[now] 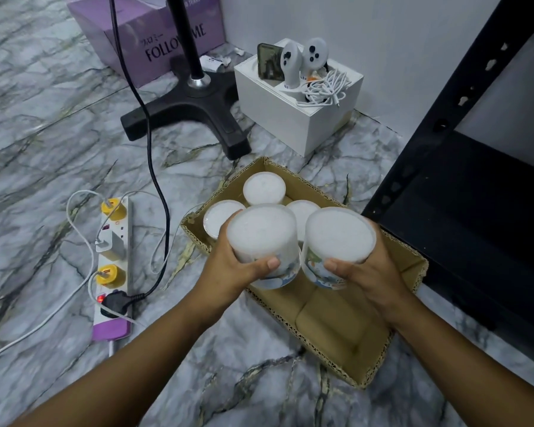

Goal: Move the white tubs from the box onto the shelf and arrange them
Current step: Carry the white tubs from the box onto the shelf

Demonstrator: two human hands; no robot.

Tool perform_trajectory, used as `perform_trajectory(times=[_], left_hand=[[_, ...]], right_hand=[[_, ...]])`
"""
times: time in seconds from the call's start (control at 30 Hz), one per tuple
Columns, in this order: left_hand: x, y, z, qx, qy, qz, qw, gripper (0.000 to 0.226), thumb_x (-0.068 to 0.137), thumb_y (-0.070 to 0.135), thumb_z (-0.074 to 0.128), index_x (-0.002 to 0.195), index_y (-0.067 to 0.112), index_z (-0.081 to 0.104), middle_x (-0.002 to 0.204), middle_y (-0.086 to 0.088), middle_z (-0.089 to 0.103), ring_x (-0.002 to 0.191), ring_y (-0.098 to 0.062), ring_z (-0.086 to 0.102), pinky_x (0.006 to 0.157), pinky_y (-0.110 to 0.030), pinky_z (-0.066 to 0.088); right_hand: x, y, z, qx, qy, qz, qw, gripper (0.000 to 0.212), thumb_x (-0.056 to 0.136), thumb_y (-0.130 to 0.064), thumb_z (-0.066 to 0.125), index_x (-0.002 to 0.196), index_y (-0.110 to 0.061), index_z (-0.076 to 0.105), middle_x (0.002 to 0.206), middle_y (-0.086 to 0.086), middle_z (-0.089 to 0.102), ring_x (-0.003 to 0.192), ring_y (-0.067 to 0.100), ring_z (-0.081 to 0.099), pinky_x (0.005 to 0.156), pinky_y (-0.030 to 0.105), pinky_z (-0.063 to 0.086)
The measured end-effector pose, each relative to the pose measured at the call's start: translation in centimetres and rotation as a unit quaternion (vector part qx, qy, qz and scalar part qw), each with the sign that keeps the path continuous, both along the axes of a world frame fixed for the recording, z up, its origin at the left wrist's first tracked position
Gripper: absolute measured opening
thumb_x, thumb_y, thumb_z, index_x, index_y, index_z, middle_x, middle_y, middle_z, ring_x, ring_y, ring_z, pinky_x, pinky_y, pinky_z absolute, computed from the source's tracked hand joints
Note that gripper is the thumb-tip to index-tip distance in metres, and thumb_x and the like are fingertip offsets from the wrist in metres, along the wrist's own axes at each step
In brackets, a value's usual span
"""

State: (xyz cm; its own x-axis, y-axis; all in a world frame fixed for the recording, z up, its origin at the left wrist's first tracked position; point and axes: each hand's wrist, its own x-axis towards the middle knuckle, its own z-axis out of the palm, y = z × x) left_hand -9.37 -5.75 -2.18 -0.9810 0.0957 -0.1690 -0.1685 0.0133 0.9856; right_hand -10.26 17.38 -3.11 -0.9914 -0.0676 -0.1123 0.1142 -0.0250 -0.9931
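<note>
Two white tubs are held above the cardboard box [336,315], one in each hand. The left hand [228,269] is wrapped around the left tub [261,235], with the thumb pressed across its printed side. The right hand [373,272] is wrapped around the right tub [339,235] in the same way. The two held tubs are tilted toward the camera, so their white tops are seen, and they sit just beside each other, almost touching.

Three more tubs are left in the far end of the box: one near the far corner [264,188], one by the left edge [221,215] and one partly hidden behind the held pair [302,206]. The near half of the box floor is bare.

The box is set on the marble-patterned floor [59,118], with its right edge just beside the black shelf [463,211]. A dark shelf board is seen low down, close to the box.

Beyond the box, a white box [293,118] with two controllers and a coiled cable is seen by the wall. A black stand base [195,115] and a purple box [154,35] are found further left. A power strip [113,266] with several plugs is laid on the floor to the left of the cardboard box.
</note>
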Motion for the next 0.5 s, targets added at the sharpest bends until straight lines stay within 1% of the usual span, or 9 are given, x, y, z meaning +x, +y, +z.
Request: perform_trajectory(times=[0.07,0.17,0.23,0.3,0.43,0.5], left_hand=[[0.0,-0.2,0.9,-0.003,0.006,0.023,1.0,0.091,0.056,0.038,0.082,0.135,0.023,0.04,0.131,0.001,0.056,0.12,-0.014,0.056,0.088,-0.03,0.053],[0.8,-0.5,3.2,0.0,-0.005,0.044,0.999,0.089,0.056,0.038,0.081,0.135,0.024,0.041,0.131,0.003,0.056,0.12,-0.012,0.056,0.089,-0.03,0.053],[1.5,-0.7,5.7,0.002,-0.012,0.058,0.998,0.089,0.055,0.038,0.081,0.134,0.026,0.041,0.13,0.006,0.056,0.118,-0.008,0.056,0.086,-0.024,0.052],[2.5,-0.8,8.6,0.004,-0.016,0.069,0.998,0.09,0.055,0.037,0.081,0.134,0.026,0.041,0.129,0.009,0.056,0.117,-0.006,0.056,0.084,-0.02,0.051],[4.5,-0.8,15.6,0.006,-0.031,0.08,0.996,0.083,0.052,0.035,0.082,0.125,0.039,0.043,0.122,0.021,0.058,0.115,-0.002,0.055,0.082,-0.02,0.052],[5.2,-0.8,19.7,0.004,-0.035,0.084,0.996,0.083,0.051,0.036,0.083,0.123,0.042,0.042,0.123,0.02,0.057,0.116,-0.002,0.055,0.084,-0.021,0.052]], right_hand=[[0.3,-0.2,1.1,0.002,-0.001,0.003,1.0,0.086,0.045,-0.032,0.083,0.122,-0.03,0.046,0.125,-0.004,0.056,0.114,0.007,0.056,0.085,0.021,0.051],[0.9,-0.6,3.4,0.011,-0.006,0.008,1.0,0.087,0.047,-0.032,0.083,0.125,-0.03,0.045,0.128,-0.002,0.054,0.117,0.01,0.055,0.087,0.023,0.051],[1.2,-1.0,5.7,0.017,-0.015,0.014,1.0,0.089,0.048,-0.033,0.083,0.127,-0.029,0.044,0.13,-0.001,0.054,0.119,0.012,0.054,0.089,0.025,0.05],[1.6,-1.4,8.7,0.023,-0.023,0.018,0.999,0.091,0.047,-0.034,0.084,0.128,-0.028,0.042,0.13,-0.003,0.053,0.119,0.01,0.053,0.09,0.025,0.051],[2.5,-2.2,16.4,0.037,-0.029,0.015,0.999,0.098,0.045,-0.035,0.084,0.132,-0.022,0.04,0.13,-0.003,0.053,0.118,0.01,0.054,0.084,0.022,0.051],[2.9,-2.5,20.9,0.048,-0.034,0.014,0.998,0.101,0.044,-0.038,0.086,0.132,-0.023,0.04,0.13,-0.004,0.053,0.118,0.01,0.054,0.084,0.023,0.052]])
